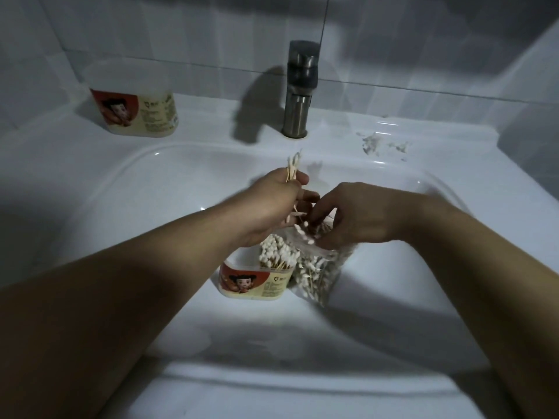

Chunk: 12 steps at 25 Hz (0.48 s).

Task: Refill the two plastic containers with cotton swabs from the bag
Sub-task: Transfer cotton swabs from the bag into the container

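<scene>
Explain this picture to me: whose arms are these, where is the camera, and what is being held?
No machine here: a person wears one camera on the head, so you look down along their own bare arms. The left hand grips a bunch of cotton swabs. The right hand has its fingers at the open mouth of a clear bag of swabs; its grip is too blurred to judge. Beside the bag, in the white basin, stands a container packed with swabs. A second container sits on the ledge left of the tap.
</scene>
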Available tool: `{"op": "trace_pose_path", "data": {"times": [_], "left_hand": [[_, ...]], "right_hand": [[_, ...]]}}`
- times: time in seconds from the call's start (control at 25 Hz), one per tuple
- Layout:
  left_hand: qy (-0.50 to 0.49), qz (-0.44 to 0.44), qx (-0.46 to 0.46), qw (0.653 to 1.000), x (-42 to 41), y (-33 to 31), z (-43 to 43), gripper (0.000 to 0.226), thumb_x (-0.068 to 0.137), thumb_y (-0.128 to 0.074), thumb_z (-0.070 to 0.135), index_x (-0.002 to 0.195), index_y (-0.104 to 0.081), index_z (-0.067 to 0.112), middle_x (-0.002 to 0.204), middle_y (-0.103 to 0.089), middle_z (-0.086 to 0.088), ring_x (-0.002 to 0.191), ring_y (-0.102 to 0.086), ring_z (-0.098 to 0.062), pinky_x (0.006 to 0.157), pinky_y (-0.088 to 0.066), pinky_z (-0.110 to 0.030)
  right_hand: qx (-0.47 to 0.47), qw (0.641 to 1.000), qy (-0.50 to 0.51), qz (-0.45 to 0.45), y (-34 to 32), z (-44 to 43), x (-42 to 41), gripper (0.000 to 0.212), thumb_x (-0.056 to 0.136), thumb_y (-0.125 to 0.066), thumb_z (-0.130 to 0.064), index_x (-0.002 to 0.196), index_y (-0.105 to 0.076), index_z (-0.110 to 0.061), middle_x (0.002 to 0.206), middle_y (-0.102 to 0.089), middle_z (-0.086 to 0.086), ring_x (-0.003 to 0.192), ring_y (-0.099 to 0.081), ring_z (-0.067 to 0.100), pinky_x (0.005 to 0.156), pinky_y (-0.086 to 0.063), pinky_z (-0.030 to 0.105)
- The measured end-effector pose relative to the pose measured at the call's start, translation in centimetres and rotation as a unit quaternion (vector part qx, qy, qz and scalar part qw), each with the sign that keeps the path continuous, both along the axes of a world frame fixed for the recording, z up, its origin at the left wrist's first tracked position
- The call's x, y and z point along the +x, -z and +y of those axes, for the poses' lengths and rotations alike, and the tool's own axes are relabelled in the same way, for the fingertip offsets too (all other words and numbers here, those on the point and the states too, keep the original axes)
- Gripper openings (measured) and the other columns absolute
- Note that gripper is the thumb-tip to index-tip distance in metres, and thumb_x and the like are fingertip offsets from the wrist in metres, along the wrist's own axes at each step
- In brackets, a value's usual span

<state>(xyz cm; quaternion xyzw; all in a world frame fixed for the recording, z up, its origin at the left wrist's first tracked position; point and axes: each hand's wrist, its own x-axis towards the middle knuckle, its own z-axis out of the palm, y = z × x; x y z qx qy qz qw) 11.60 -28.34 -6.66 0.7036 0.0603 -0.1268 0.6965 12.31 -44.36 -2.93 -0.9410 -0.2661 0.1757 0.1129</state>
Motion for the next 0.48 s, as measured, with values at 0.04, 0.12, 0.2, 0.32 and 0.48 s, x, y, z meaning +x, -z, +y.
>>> {"op": "trace_pose_path", "data": {"times": [0.04, 0.12, 0.2, 0.32, 0.48], "left_hand": [[-0.005, 0.003, -0.004, 1.000, 0.0, -0.1, 0.0, 0.024, 0.108, -0.034, 0.013, 0.104, -0.054, 0.023, 0.112, -0.074, -0.008, 0.102, -0.069, -0.023, 0.104, -0.050, -0.048], [-0.011, 0.006, -0.004, 1.000, 0.1, -0.2, 0.1, 0.024, 0.108, -0.034, 0.014, 0.105, -0.055, 0.024, 0.113, -0.075, -0.006, 0.109, -0.068, -0.023, 0.104, -0.050, -0.050], [-0.015, 0.003, -0.017, 1.000, 0.1, -0.3, 0.1, 0.024, 0.109, -0.034, 0.013, 0.103, -0.056, 0.023, 0.107, -0.075, -0.006, 0.100, -0.067, -0.022, 0.093, -0.052, -0.042], [-0.024, 0.003, -0.024, 0.999, 0.1, -0.5, 0.0, 0.024, 0.109, -0.036, 0.012, 0.103, -0.057, 0.022, 0.099, -0.072, -0.007, 0.086, -0.064, -0.023, 0.084, -0.051, -0.042], [-0.049, 0.010, -0.036, 0.998, 0.3, -0.5, 0.1, 0.021, 0.108, -0.041, 0.016, 0.115, -0.060, 0.022, 0.113, -0.068, -0.011, 0.104, -0.066, -0.029, 0.094, -0.056, -0.053]], "right_hand": [[-0.002, 1.000, -0.003, -0.008, 0.2, 0.2, 0.0, 0.024, 0.084, -0.075, -0.038, 0.107, -0.075, -0.032, 0.076, -0.065, -0.022, 0.073, -0.061, -0.004, 0.066, -0.044, 0.015], [-0.005, 0.999, -0.011, -0.031, 0.9, 0.7, 0.2, 0.023, 0.085, -0.073, -0.041, 0.103, -0.077, -0.027, 0.087, -0.071, -0.014, 0.081, -0.065, 0.006, 0.074, -0.051, 0.024], [0.005, 0.998, -0.024, -0.064, 1.8, 1.3, 0.2, 0.021, 0.086, -0.071, -0.042, 0.094, -0.077, -0.023, 0.089, -0.073, -0.008, 0.081, -0.066, 0.011, 0.080, -0.054, 0.032], [0.043, 0.995, -0.008, -0.085, 2.2, 1.7, 0.4, 0.022, 0.085, -0.071, -0.039, 0.080, -0.074, -0.018, 0.080, -0.073, -0.003, 0.074, -0.065, 0.014, 0.075, -0.054, 0.036], [0.095, 0.989, 0.047, -0.103, 1.0, 1.1, 0.7, 0.014, 0.088, -0.071, -0.033, 0.084, -0.075, -0.020, 0.079, -0.072, 0.000, 0.072, -0.065, 0.013, 0.072, -0.051, 0.031]]}}
